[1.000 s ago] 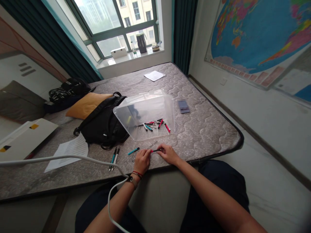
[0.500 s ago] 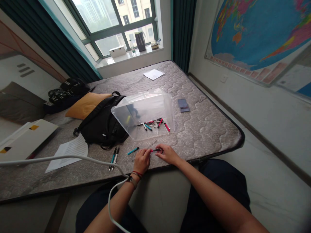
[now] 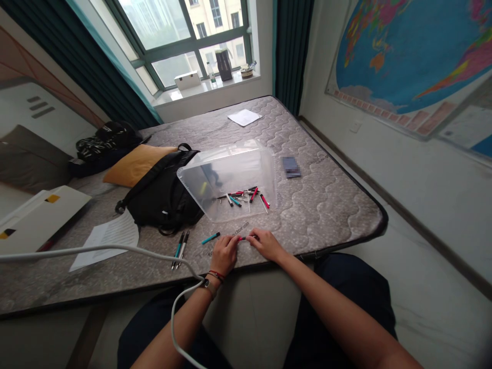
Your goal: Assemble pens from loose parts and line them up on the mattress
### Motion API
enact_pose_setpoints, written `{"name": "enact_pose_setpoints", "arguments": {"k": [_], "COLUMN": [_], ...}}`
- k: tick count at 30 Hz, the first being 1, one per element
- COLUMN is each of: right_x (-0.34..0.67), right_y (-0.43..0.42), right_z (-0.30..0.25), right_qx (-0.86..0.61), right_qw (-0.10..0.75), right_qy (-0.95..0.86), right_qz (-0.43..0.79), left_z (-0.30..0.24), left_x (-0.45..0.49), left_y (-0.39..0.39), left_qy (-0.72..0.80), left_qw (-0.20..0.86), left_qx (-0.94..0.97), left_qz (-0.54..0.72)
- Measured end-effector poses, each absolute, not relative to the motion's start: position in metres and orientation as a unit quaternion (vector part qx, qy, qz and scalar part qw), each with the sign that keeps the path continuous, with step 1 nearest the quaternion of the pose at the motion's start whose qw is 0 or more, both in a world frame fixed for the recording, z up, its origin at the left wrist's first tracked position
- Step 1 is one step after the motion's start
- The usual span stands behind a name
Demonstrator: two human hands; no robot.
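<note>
Near the mattress's front edge, my left hand (image 3: 225, 252) and my right hand (image 3: 266, 244) pinch opposite ends of a red and black pen (image 3: 242, 238). Most of the pen is hidden by my fingers. Left of my left hand lies a teal pen barrel (image 3: 211, 238) with a black end. Farther left, a teal pen (image 3: 178, 249) and a silver-white pen (image 3: 183, 248) lie side by side. Beyond my hands, a clear plastic bin (image 3: 226, 174) rests on its side, its opening toward me. Several loose red, teal, white and black pen parts (image 3: 246, 196) are in it.
A black backpack (image 3: 165, 197) leans beside the bin, with a yellow cushion (image 3: 138, 166) behind it. Printed paper (image 3: 109, 238) and a white box (image 3: 42, 218) lie left. A pale cable (image 3: 115, 248) crosses the foreground. A blurred dark item (image 3: 291, 167) lies right of the bin.
My right fingers have shifted slightly along the pen, covering more of its black end. Both hands keep the same place, and the other things have not moved.
</note>
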State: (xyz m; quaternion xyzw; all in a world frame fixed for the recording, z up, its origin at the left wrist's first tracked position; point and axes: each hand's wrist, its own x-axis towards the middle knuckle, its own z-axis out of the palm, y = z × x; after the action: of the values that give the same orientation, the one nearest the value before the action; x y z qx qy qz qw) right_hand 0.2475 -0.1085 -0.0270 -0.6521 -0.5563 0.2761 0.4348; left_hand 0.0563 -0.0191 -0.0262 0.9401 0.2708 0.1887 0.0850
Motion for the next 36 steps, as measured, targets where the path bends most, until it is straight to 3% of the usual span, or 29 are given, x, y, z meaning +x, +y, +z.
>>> {"name": "enact_pose_setpoints", "arguments": {"k": [5, 36], "right_x": [0.2463, 0.2456], "right_y": [-0.1075, -0.1085], "right_z": [-0.0288, -0.026], "right_qx": [-0.636, -0.665], "right_qw": [0.466, 0.42], "right_qy": [-0.557, -0.563], "right_qz": [0.262, 0.253], "left_z": [-0.0267, -0.0275], "left_x": [0.0559, 0.0558], "left_y": [-0.0184, -0.0187], "left_qy": [0.269, 0.261], "left_qw": [0.085, 0.088], "left_qx": [0.941, 0.941], "left_qz": [0.189, 0.197]}}
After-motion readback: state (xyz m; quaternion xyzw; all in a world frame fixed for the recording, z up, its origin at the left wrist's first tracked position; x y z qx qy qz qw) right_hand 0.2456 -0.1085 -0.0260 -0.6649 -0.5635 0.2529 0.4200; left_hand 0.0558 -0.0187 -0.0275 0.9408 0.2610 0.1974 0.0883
